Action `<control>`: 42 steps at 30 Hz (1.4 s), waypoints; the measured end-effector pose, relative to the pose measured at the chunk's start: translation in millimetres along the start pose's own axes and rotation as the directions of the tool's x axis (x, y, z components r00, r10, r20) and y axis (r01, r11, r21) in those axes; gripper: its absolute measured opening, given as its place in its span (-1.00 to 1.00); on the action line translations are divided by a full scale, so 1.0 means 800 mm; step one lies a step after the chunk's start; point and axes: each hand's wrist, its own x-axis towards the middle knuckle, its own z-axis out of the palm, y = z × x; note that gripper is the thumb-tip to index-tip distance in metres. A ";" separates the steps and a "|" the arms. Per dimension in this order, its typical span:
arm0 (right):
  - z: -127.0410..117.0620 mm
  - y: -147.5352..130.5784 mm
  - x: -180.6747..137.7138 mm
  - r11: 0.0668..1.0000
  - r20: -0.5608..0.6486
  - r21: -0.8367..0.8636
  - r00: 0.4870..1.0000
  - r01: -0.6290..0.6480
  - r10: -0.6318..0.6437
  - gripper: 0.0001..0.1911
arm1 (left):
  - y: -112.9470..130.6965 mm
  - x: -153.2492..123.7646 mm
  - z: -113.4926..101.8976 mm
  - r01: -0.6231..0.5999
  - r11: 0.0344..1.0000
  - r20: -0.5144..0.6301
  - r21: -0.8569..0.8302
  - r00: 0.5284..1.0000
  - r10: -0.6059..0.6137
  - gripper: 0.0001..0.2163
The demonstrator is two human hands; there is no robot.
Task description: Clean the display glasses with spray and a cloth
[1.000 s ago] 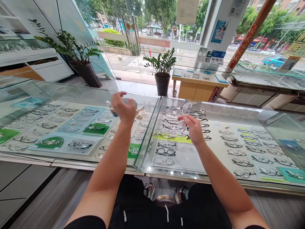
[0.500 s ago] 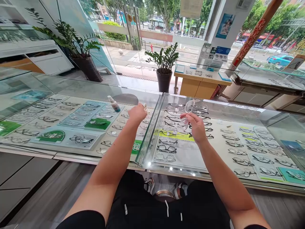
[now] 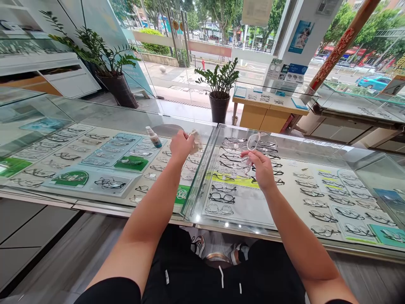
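My right hand (image 3: pixel 261 169) pinches a pair of clear-framed glasses (image 3: pixel 257 143) and holds them up over the right glass display case (image 3: pixel 316 145). My left hand (image 3: pixel 181 145) is closed on a crumpled pale cloth (image 3: pixel 195 141), lifted just above the left case's glass top near the seam between the two cases. A small white spray bottle with a teal base (image 3: pixel 154 137) stands on the glass just left of that hand, beside a round grey pad (image 3: pixel 166 130).
Both cases hold rows of eyeglass frames on trays. Beyond them stand two potted plants (image 3: pixel 218 90) (image 3: pixel 107 71), a yellow-wood counter (image 3: pixel 268 112) and glass shop doors. My black-clad legs and a stool are below the counter edge.
My left hand came down from beside the spray bottle, moved right to the cloth and picked it up. My right hand kept the glasses raised, almost still.
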 end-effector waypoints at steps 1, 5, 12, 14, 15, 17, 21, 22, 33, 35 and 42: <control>0.000 -0.001 0.000 1.000 -0.002 0.003 1.000 0.003 -0.003 -0.67 | 0.005 0.000 -0.002 0.018 0.986 -0.035 -0.167 0.999 -0.024 -0.75; -0.001 -0.003 0.000 1.000 -0.008 0.016 1.000 0.013 -0.013 -0.68 | 0.026 0.000 -0.004 0.081 0.882 0.054 -0.465 0.997 -0.063 -0.77; -0.002 -0.001 0.000 1.000 0.005 -0.001 1.000 0.025 -0.025 -0.59 | 0.054 -0.040 0.009 0.353 0.544 0.514 -0.761 0.840 0.173 -0.69; -0.002 -0.001 -0.001 1.000 0.010 -0.007 1.000 0.022 -0.022 -0.58 | 0.062 -0.056 0.015 0.385 0.510 0.558 -0.769 0.794 0.242 -0.70; -0.002 -0.001 -0.001 1.000 0.016 -0.011 1.000 0.019 -0.019 -0.58 | 0.066 -0.064 0.018 0.399 0.496 0.573 -0.771 0.776 0.266 -0.70; -0.002 -0.003 -0.002 1.000 0.039 -0.013 0.999 0.012 -0.011 -0.60 | 0.074 -0.078 0.022 0.423 0.475 0.593 -0.772 0.749 0.297 -0.69; 0.000 -0.009 -0.005 1.000 0.123 0.017 0.992 0.005 -0.007 -0.65 | 0.088 -0.100 0.025 0.458 0.484 0.644 -0.745 0.683 0.345 -0.68; 0.000 -0.010 -0.005 1.000 0.143 0.026 0.990 0.008 -0.011 -0.65 | 0.090 -0.105 0.026 0.468 0.486 0.655 -0.738 0.671 0.348 -0.69; 0.000 -0.010 -0.008 0.999 0.211 0.045 0.977 0.001 -0.010 -0.63 | 0.091 -0.102 0.040 0.602 0.351 0.691 -0.717 0.679 0.247 -0.69; 0.000 -0.009 -0.007 0.999 0.199 0.038 0.980 -0.002 -0.006 -0.65 | 0.093 -0.100 0.035 0.646 0.335 0.727 -0.686 0.631 0.272 -0.58; -0.001 -0.007 -0.007 0.999 0.188 0.050 0.982 0.015 -0.024 -0.69 | 0.094 -0.112 0.026 0.576 0.501 0.747 -0.646 0.612 0.260 -0.73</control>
